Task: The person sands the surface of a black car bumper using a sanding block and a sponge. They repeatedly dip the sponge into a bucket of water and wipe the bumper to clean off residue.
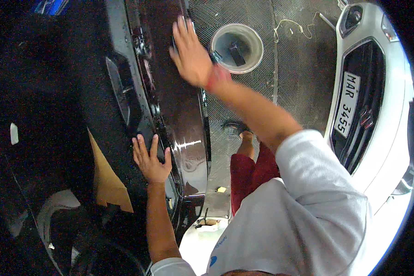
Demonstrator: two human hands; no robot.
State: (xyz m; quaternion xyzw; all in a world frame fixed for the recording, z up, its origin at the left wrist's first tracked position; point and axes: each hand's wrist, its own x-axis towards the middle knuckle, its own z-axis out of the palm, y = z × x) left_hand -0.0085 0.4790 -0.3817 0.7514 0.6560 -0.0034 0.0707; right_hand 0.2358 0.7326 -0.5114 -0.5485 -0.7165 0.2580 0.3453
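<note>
The dark bumper (188, 115) runs near to far, just right of the left hand (152, 161), which is spread and empty at the trunk sill (123, 37), while the right hand (191, 57), also spread wide and empty, is over its far stretch, contact unclear.

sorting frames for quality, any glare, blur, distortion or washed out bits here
Head view: a glare streak on the dark panel; right hand slightly blurred, left hand sharper; head view's right: white car washed out low down, bowed near the rim; head view's left: grainy shadows.
</note>
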